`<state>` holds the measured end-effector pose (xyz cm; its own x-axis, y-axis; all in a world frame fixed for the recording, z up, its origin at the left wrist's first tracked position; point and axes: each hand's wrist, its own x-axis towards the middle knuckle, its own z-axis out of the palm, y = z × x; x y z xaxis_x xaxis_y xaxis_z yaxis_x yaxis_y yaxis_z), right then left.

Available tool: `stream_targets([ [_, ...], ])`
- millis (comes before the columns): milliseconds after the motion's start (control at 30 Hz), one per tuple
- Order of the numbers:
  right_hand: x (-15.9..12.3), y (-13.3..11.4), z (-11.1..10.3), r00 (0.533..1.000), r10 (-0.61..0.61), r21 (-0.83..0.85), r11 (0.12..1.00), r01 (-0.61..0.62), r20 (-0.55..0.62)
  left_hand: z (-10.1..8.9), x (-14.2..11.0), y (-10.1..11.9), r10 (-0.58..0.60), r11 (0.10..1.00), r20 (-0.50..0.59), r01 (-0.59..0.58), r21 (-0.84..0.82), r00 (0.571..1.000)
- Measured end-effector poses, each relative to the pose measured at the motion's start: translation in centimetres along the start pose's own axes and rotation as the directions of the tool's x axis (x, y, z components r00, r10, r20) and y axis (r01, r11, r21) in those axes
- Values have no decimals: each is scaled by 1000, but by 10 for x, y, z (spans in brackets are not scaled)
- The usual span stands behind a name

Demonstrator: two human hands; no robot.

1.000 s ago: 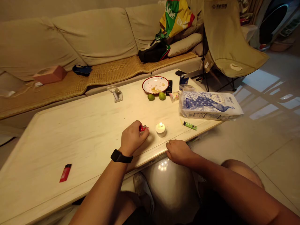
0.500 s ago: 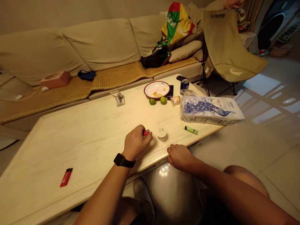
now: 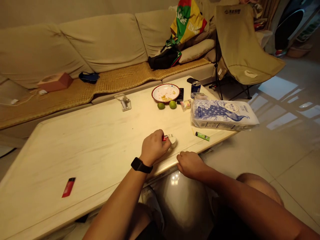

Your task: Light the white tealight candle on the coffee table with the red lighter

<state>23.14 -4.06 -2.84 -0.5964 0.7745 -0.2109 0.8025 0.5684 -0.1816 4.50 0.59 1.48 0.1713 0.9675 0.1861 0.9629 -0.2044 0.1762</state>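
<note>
My left hand (image 3: 155, 147) is closed around a red lighter (image 3: 164, 138), whose tip pokes out beside the thumb. That tip is right at a small white tea-light candle (image 3: 172, 141) on the pale table, and my fingers partly hide the candle. No flame shows on it. My right hand (image 3: 190, 165) rests on the table's near edge, holding nothing. A green lighter (image 3: 202, 136) lies just beyond it. A second red lighter (image 3: 68, 187) lies flat far to the left.
On the table (image 3: 87, 146) stand a plate with scraps (image 3: 165, 93), two limes (image 3: 166, 105), a blue can (image 3: 196, 89) and a wrapped tissue pack (image 3: 222, 115). A white stand (image 3: 123, 102) is further left. A sofa (image 3: 100, 46) runs behind; a folding chair (image 3: 242, 46) stands right.
My left hand has moved right, bringing the red lighter up to the candle. The candle's flame, visible a second ago, no longer shows. My right hand stays on the edge.
</note>
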Motion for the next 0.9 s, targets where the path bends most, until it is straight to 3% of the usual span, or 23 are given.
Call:
stream_targets([
  [900,0,0,0,1000,-13,6,1000,13,-3,3,6,6,17,1000,0,-17,7,1000],
])
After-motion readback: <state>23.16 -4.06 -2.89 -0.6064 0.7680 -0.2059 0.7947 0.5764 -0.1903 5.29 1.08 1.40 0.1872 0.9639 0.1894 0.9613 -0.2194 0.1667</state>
